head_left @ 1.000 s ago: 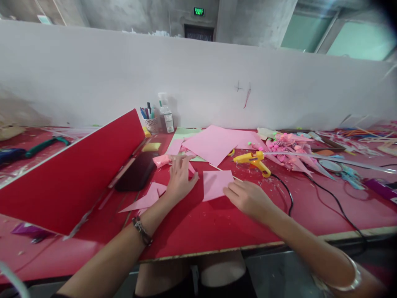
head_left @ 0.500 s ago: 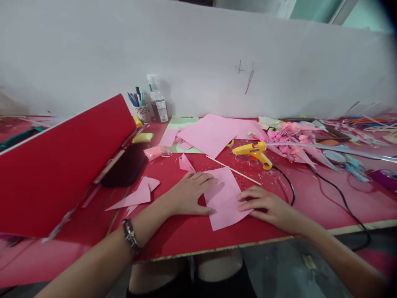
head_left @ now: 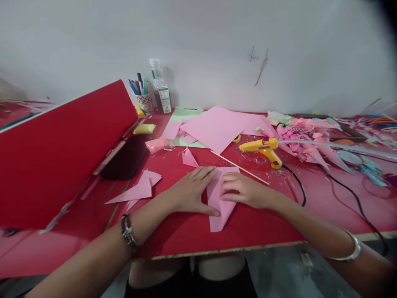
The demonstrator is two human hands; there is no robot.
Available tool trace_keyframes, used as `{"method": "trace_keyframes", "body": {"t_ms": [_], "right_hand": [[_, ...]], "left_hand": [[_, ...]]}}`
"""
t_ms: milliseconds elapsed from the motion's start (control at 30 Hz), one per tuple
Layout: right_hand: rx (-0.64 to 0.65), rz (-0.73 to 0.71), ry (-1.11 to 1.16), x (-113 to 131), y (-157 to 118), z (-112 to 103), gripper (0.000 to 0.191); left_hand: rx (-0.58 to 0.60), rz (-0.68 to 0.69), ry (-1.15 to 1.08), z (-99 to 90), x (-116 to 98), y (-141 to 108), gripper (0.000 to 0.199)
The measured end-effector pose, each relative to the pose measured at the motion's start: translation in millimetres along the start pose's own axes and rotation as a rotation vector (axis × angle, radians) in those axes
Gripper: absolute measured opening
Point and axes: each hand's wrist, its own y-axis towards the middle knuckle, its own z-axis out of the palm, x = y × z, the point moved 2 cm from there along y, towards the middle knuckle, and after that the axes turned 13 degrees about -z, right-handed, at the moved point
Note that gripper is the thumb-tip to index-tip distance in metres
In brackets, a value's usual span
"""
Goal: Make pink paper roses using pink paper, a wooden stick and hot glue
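A sheet of pink paper (head_left: 217, 200) lies on the red tabletop in front of me, its right side bent over toward the middle. My left hand (head_left: 195, 188) rests with thumb and fingers spread along the sheet's left edge, pressing it down. The curled fingers of my right hand (head_left: 240, 189) hold the folded-over right side near the centre of the sheet. Just behind the sheet is a thin wooden stick (head_left: 240, 167). A small pink paper scrap (head_left: 189, 158) lies beyond my left fingertips.
A yellow glue gun (head_left: 262, 147) with a black cord lies behind my right hand. Further right are decorated pink paper cones (head_left: 302, 138). A red board (head_left: 68, 153) leans at left beside a dark phone-like slab (head_left: 125, 159). Larger pink sheets (head_left: 217, 124) lie at the back.
My right hand has moved left over the sheet, bringing its right side inward into a fold. My left hand stays at the left edge. The view has shifted slightly.
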Motion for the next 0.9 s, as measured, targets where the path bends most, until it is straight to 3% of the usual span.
{"method": "trace_keyframes", "body": {"t_ms": [167,333,533,733,900], "right_hand": [[-0.075,0.016,-0.086,-8.4,11.1,6.6,0.022],[-0.030,-0.005,-0.187,-11.0,15.9,12.2,0.024],[-0.131,0.033,-0.125,-9.4,19.5,13.3,0.019],[-0.185,0.063,-0.003,-8.3,10.3,1.2,0.008],[-0.167,0.110,-0.075,-10.7,10.5,1.9,0.014]], "left_hand": [[0.012,-0.022,0.020,-4.7,2.1,0.9,0.092],[0.090,-0.050,-0.028,-11.2,0.6,-0.3,0.081],[-0.051,-0.062,0.026,1.4,-1.3,0.3,0.083],[-0.071,-0.096,0.059,4.8,-0.5,0.1,0.083],[-0.078,-0.097,0.070,3.5,-0.4,0.0,0.083]]}}
